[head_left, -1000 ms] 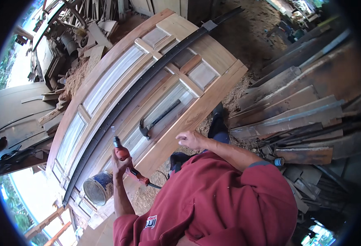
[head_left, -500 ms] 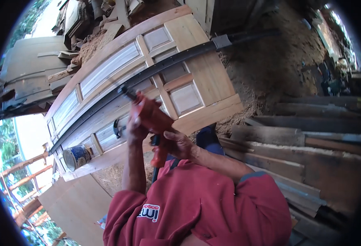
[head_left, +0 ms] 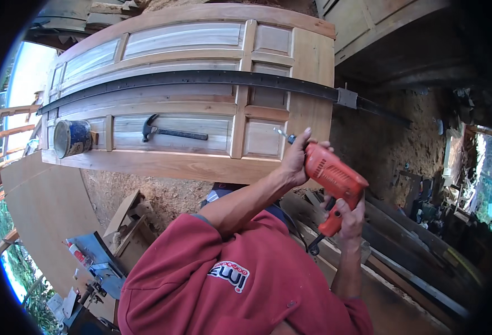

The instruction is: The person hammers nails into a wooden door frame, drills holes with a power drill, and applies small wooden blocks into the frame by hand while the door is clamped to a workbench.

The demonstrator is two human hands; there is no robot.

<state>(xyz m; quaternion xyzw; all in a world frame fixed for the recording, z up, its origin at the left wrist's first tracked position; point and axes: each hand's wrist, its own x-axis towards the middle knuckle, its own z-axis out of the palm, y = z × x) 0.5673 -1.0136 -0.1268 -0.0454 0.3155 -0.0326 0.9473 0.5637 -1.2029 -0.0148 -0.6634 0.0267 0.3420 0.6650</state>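
My left hand (head_left: 297, 164) is wrapped around the front of a red corded drill (head_left: 335, 173), just behind its chuck, while my right hand (head_left: 349, 215) grips the handle. The slim bit (head_left: 280, 132) points up and left over the lower right panel of a pale wooden panelled door (head_left: 190, 159) lying flat. On that door a claw hammer (head_left: 182, 134) lies left of the drill, and a dented blue metal can (head_left: 70, 138) sits near the left end. A long black metal bar (head_left: 201, 78) with a sliding block (head_left: 347, 97) crosses the door lengthwise.
A plywood sheet (head_left: 45, 206) leans at lower left beside scrap wood and blue metal pieces (head_left: 103, 279). Long dark boards (head_left: 408, 262) lie at lower right. A panelled wooden piece (head_left: 380, 17) stands at upper right, above dirt ground (head_left: 408, 139) strewn with debris.
My right hand, empty a second ago, has taken the drill's handle. The drill has swung rightward in the picture, held in both hands, and the view has turned, setting the door nearly level.
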